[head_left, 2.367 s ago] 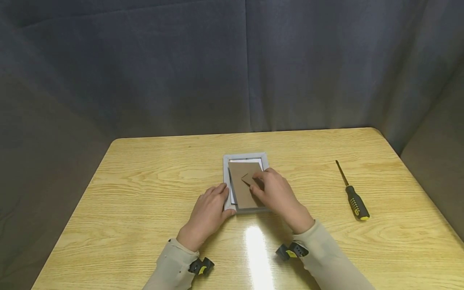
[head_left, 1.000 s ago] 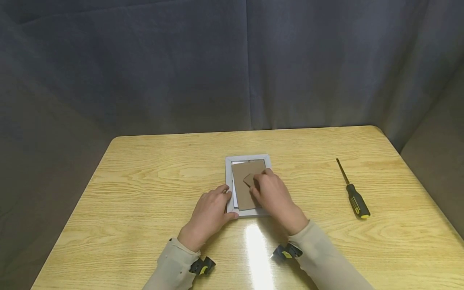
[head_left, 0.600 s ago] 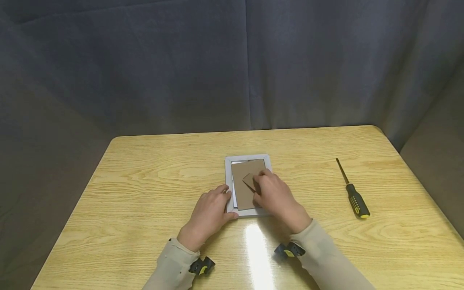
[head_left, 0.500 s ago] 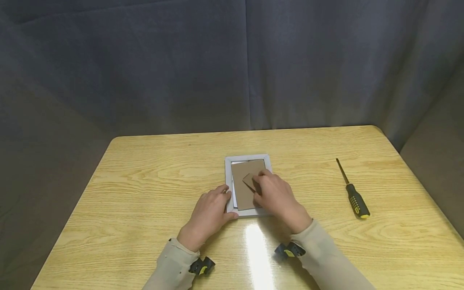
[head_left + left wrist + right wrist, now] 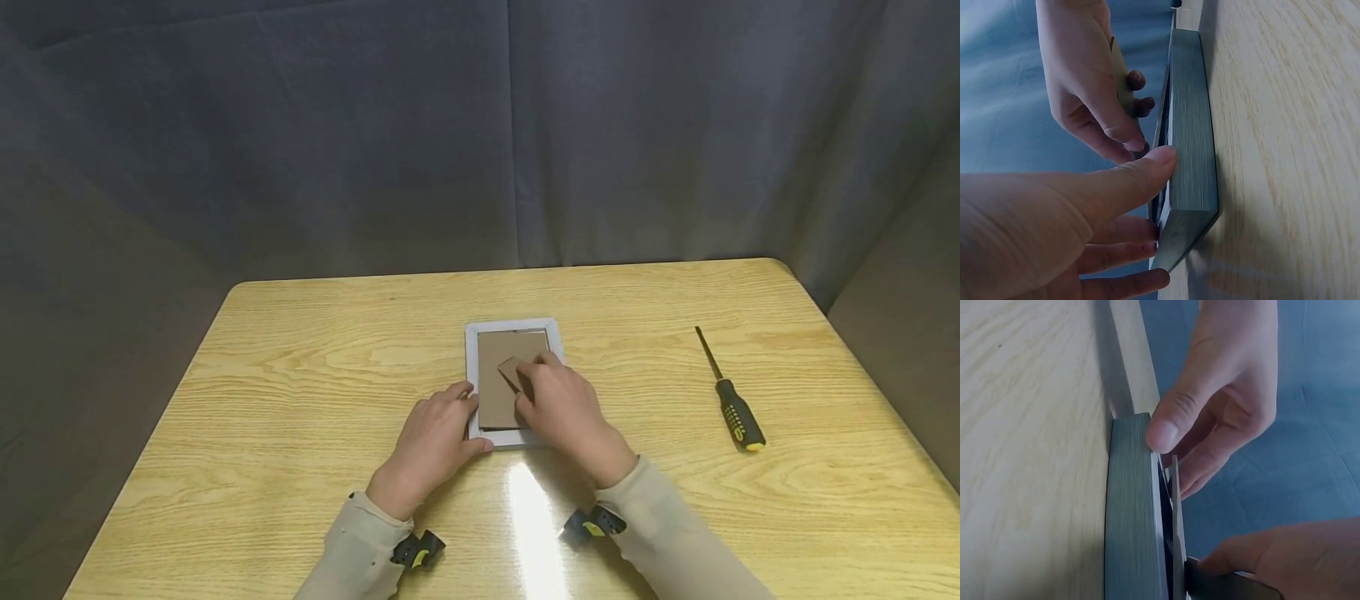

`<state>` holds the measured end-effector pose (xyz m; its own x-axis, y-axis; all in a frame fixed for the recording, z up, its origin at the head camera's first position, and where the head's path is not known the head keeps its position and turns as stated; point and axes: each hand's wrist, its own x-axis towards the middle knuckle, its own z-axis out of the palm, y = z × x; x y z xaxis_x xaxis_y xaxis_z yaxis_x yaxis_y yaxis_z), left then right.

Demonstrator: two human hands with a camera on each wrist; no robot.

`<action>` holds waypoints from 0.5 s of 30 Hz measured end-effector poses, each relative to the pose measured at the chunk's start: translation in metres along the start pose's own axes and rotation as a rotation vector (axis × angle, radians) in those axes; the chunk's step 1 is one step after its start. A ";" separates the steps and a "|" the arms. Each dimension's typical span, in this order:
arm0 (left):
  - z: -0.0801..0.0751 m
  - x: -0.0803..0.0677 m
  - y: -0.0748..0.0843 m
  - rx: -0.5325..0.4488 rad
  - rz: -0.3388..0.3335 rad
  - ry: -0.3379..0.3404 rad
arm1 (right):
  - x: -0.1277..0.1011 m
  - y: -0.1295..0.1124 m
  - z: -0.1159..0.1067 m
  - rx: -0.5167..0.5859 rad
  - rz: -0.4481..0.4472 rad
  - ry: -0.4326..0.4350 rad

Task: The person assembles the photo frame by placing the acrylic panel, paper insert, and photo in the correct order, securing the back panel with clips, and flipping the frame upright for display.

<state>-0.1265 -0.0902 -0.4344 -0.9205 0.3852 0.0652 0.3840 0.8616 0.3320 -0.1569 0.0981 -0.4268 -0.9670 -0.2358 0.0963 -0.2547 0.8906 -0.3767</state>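
Note:
A grey-white picture frame (image 5: 472,358) lies back side up on the table. Inside it sits a brown backing board (image 5: 491,408), nearly square with the frame, with a dark gap along its near edge. My right hand (image 5: 566,408) pinches the folding stand flap (image 5: 510,368) on the board; its fingertips are partly hidden in the head view. In the right wrist view the board's near edge (image 5: 1177,519) stands slightly proud of the frame. My left hand (image 5: 429,442) grips the frame's near left corner, thumb on the near side and fingers along the left side.
A screwdriver (image 5: 738,412) with a black and yellow handle lies to the right on the wood-grain table (image 5: 322,375), its tip pointing away. A dark curtain (image 5: 375,150) hangs behind the table. Each wrist wears a small black camera (image 5: 418,550).
The backing board has turned and shifted left, from lying askew to nearly square in the frame; the white sheet along its left is now covered. My left hand stays on the corner.

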 end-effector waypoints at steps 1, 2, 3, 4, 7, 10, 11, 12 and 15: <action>0.000 0.000 0.000 0.004 0.002 0.001 | 0.000 0.001 0.000 -0.002 0.003 0.000; 0.000 0.000 0.000 0.007 0.004 0.001 | 0.001 0.001 0.000 -0.004 0.009 -0.002; 0.000 0.000 0.000 0.010 0.006 0.002 | 0.001 0.002 -0.001 -0.007 0.012 -0.003; 0.000 0.000 0.000 0.014 0.008 0.002 | 0.001 0.003 -0.001 -0.009 0.016 -0.004; 0.000 0.000 0.000 0.023 0.016 0.008 | 0.002 0.004 -0.001 -0.009 0.019 -0.008; 0.000 0.000 0.000 0.022 0.021 0.015 | 0.002 0.005 -0.001 -0.004 0.017 -0.009; 0.000 0.000 0.000 0.021 0.022 0.016 | 0.002 0.005 -0.001 -0.003 0.016 -0.009; 0.000 0.000 0.000 0.020 0.023 0.016 | 0.002 0.005 -0.001 -0.002 0.016 -0.009; 0.000 0.000 0.000 0.018 0.021 0.014 | 0.002 0.005 -0.001 -0.001 0.019 -0.009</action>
<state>-0.1268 -0.0902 -0.4344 -0.9133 0.3984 0.0849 0.4040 0.8594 0.3134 -0.1605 0.1022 -0.4273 -0.9716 -0.2226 0.0809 -0.2365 0.8952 -0.3777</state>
